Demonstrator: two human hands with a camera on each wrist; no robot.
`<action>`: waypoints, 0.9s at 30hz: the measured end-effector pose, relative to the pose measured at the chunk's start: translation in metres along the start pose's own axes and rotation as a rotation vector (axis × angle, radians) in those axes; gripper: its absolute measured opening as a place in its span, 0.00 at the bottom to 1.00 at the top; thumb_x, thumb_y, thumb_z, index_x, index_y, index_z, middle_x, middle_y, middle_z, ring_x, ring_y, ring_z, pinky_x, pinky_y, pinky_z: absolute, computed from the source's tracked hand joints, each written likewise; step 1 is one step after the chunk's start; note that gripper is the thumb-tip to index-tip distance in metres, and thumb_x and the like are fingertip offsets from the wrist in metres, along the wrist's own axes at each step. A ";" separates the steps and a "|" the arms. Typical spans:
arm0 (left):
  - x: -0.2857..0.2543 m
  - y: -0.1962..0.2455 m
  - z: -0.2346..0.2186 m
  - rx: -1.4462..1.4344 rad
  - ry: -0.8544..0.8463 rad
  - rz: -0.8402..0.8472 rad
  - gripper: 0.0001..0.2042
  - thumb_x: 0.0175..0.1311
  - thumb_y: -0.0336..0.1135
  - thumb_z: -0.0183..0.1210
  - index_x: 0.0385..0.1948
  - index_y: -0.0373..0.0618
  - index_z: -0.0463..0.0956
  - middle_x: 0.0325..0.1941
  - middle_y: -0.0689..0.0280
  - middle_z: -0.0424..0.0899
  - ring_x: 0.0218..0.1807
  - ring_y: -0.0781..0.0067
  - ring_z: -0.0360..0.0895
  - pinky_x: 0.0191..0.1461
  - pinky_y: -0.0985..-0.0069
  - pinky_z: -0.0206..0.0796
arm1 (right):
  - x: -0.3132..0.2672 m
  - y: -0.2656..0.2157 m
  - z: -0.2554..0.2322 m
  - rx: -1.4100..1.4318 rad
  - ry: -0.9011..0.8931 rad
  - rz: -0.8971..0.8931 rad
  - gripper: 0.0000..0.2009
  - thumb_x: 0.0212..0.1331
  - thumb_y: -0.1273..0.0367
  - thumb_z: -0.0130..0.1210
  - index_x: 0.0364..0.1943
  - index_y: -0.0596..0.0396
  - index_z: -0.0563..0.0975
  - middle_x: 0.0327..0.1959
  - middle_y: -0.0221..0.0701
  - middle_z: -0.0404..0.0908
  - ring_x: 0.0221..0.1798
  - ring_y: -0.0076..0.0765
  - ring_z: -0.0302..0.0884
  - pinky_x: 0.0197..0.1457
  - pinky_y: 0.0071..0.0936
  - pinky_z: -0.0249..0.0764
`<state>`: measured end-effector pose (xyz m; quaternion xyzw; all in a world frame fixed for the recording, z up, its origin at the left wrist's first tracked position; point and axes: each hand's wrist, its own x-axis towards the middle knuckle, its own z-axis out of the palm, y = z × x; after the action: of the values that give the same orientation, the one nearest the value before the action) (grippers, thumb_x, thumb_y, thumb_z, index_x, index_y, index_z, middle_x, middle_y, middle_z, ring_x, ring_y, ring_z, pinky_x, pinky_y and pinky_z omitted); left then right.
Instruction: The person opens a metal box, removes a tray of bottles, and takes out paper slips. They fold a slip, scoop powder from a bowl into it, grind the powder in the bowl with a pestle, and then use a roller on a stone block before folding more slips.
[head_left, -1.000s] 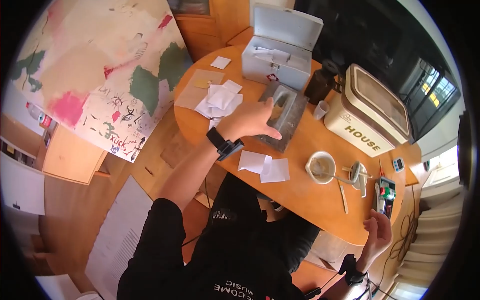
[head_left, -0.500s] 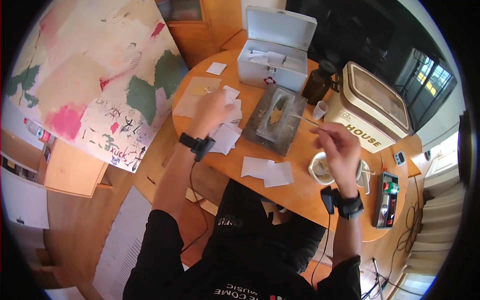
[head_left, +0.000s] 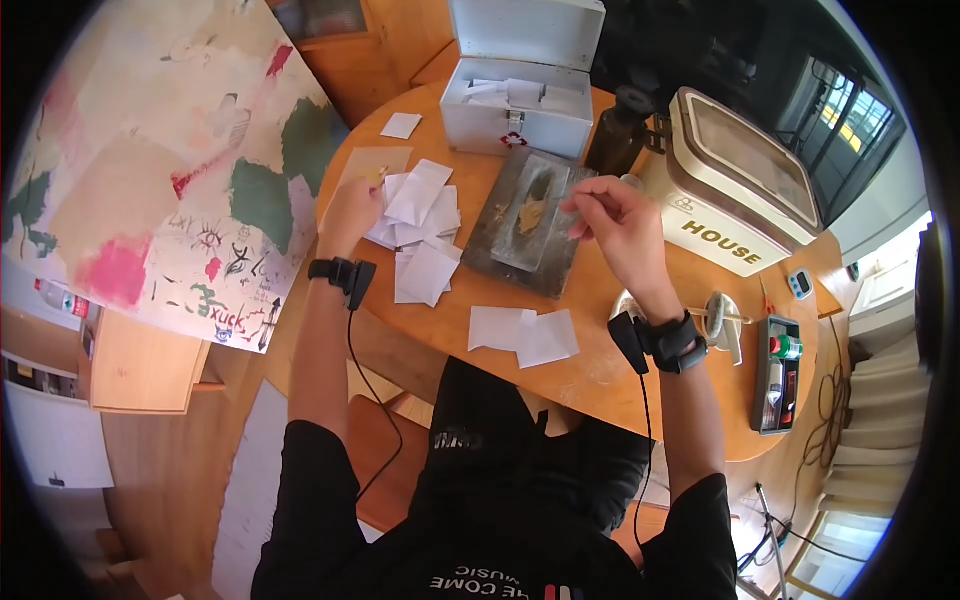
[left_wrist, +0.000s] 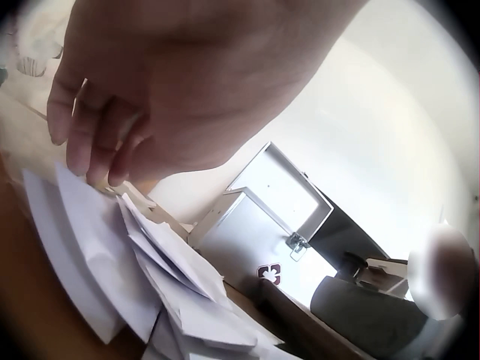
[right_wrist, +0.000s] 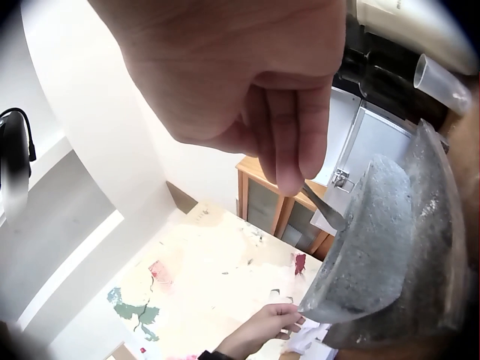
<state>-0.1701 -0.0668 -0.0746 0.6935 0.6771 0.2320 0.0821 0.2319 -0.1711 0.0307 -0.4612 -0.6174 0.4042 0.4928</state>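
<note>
1. Foreground. Two overlapping squares of thin white paper (head_left: 522, 335) lie near the table's front edge. Pass the forearms above them, since loose sheets are likely to slide if brushed.

2. Right hand (head_left: 625, 228). The fingertips pinch a thin, silver-coloured metal tool with a flattened tip (right_wrist: 327, 209), poised at the edge of the work. Grip the shaft close to the tip and steady the wrist before contact; a short lever should give finer control.

3. Work. The long, pale grey, stone-like block (head_left: 517, 256) sits on a dark grey rectangular slab (head_left: 484, 238), between the hands. A ragged, gold-tan, flake-like piece (head_left: 529, 217) shows in its dark central area. Approach at a low angle with light pressure. The piece looks thin and could tear or crumble, so work from its edge inward.

4. Left hand (head_left: 352, 212). The fingers curl downward beside the loose pile of white paper sheets (head_left: 426, 268), near the flat tan sheet (head_left: 376, 158). Whether they pinch anything cannot be told. Lift from above rather than dragging across the pile.

5. Background. The white metal box with its lid raised (head_left: 485, 125) and the dark cylindrical jar (head_left: 617, 140) stand just beyond the slab. Limit the tool's reach on that side to avoid knocking either.
</note>
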 end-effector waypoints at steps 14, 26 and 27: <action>0.039 0.029 0.001 -0.228 -0.088 -0.177 0.09 0.62 0.30 0.63 0.37 0.33 0.84 0.31 0.54 0.87 0.33 0.63 0.85 0.37 0.64 0.72 | 0.038 -0.003 0.008 -0.182 -0.100 -0.061 0.09 0.66 0.75 0.56 0.44 0.67 0.83 0.31 0.40 0.90 0.27 0.28 0.86 0.33 0.24 0.79; 0.044 0.026 -0.016 -0.207 0.099 -0.046 0.06 0.68 0.31 0.59 0.37 0.38 0.80 0.35 0.54 0.87 0.38 0.57 0.85 0.43 0.64 0.74 | 0.044 -0.005 0.005 -0.212 -0.167 -0.045 0.10 0.65 0.75 0.56 0.44 0.68 0.83 0.31 0.38 0.89 0.26 0.27 0.84 0.33 0.24 0.79; 0.041 0.025 -0.020 -0.154 0.174 -0.002 0.06 0.69 0.31 0.59 0.38 0.39 0.79 0.35 0.52 0.87 0.39 0.55 0.85 0.44 0.63 0.74 | 0.044 -0.003 0.005 -0.214 -0.174 -0.042 0.10 0.66 0.75 0.57 0.44 0.68 0.83 0.31 0.38 0.89 0.26 0.26 0.84 0.33 0.24 0.79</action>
<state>-0.1576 -0.0323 -0.0375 0.6618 0.6623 0.3428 0.0763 0.2221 -0.1294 0.0431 -0.4612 -0.7068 0.3643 0.3936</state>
